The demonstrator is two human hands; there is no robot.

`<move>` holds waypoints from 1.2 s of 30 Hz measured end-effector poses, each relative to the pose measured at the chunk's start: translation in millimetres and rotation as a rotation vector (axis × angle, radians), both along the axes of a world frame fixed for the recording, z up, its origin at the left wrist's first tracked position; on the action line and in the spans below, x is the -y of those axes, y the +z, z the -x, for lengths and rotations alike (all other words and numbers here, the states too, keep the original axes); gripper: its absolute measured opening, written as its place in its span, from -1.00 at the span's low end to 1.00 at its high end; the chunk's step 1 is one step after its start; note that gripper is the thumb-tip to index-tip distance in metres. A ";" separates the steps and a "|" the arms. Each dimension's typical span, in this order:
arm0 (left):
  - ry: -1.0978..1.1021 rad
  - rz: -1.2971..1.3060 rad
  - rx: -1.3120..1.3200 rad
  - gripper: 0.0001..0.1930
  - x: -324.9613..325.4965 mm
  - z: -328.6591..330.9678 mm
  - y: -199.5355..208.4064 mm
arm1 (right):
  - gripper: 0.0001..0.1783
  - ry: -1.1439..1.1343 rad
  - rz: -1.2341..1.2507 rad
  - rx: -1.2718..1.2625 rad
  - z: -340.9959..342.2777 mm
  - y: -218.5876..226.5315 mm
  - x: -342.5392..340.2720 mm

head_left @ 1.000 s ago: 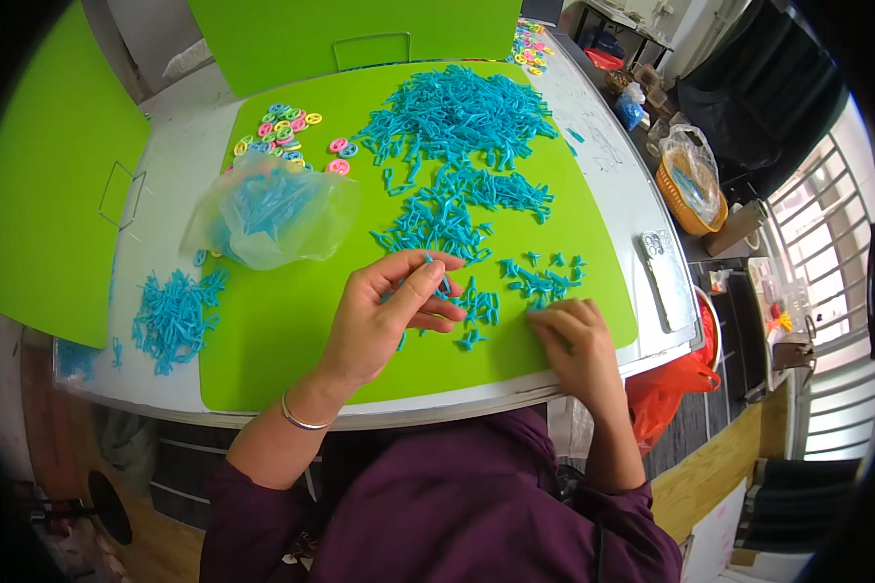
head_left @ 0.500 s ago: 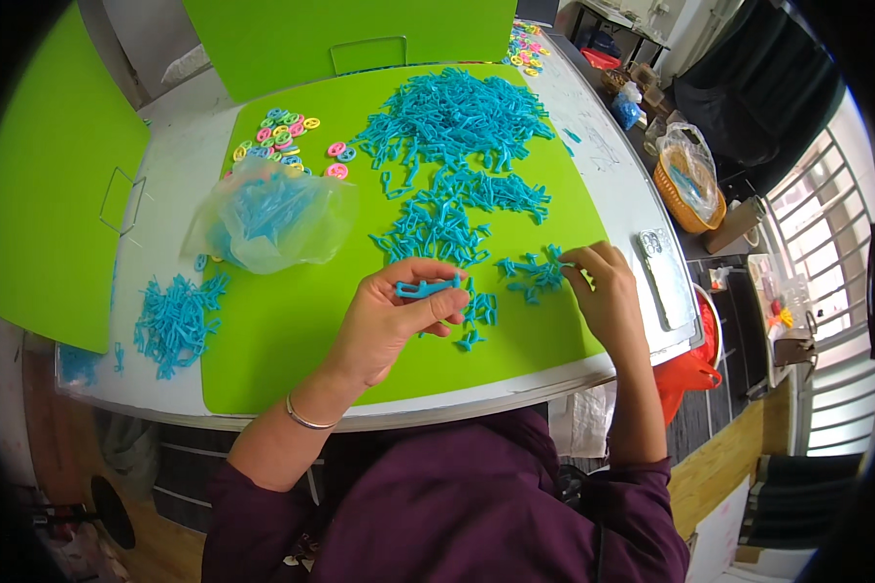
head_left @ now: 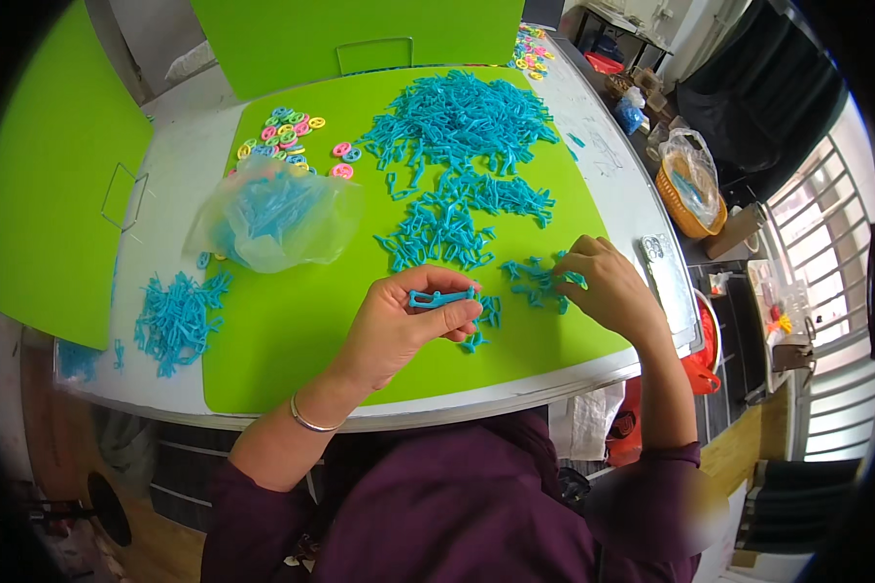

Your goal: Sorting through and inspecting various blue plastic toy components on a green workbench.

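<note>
My left hand (head_left: pixel 403 321) pinches a long blue plastic piece (head_left: pixel 437 299) with a slot in it, held level between thumb and fingers above the green mat. At the small pile of blue plastic parts (head_left: pixel 528 282) on the right, my right hand (head_left: pixel 612 291) has its fingers bent down, closed around a small blue plastic piece (head_left: pixel 574 280). A few more blue parts (head_left: pixel 473 342) lie just past and under my left fingertips. Beyond my hands, a heap of blue pieces (head_left: pixel 442 233) joins a larger heap (head_left: pixel 462 117) at the back of the mat.
A clear bag of blue pieces (head_left: pixel 272 219) and colourful ring-shaped pieces (head_left: pixel 287 131) sit at left. Another blue pile (head_left: pixel 180 321) is by the mat's left edge. A phone (head_left: pixel 663 272) lies at right; a wicker basket (head_left: pixel 690 194) stands beyond. Green panels (head_left: pixel 49 194) rise at left and back.
My right hand has shifted slightly and turned over the small pile, and a small blue piece now shows at its fingers. My left hand has moved slightly right, still holding its piece.
</note>
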State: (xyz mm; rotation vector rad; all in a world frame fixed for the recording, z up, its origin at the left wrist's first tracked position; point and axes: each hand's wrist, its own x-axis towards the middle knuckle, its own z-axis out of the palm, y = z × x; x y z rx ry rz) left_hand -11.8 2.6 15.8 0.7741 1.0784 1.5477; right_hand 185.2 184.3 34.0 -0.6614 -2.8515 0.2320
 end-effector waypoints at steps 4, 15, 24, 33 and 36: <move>-0.003 0.019 -0.004 -0.85 -0.8 -0.2 -1.6 | -0.89 0.034 0.018 0.100 1.4 5.9 -1.9; 0.022 -0.013 -0.082 -0.84 -0.9 -2.9 -6.4 | -0.83 0.012 0.925 -0.520 14.5 2.7 23.4; -0.061 0.056 -0.070 -0.88 -1.4 -5.1 -6.9 | -0.83 0.015 1.776 -0.640 36.6 -6.9 59.3; -0.078 -0.030 -0.139 -0.90 -2.5 -4.4 -11.6 | -0.84 -0.017 1.731 -0.604 38.7 -12.5 57.8; -0.082 -0.008 -0.182 -0.95 -1.8 -3.0 -12.1 | -0.85 -0.003 1.755 -0.603 38.6 -13.4 58.4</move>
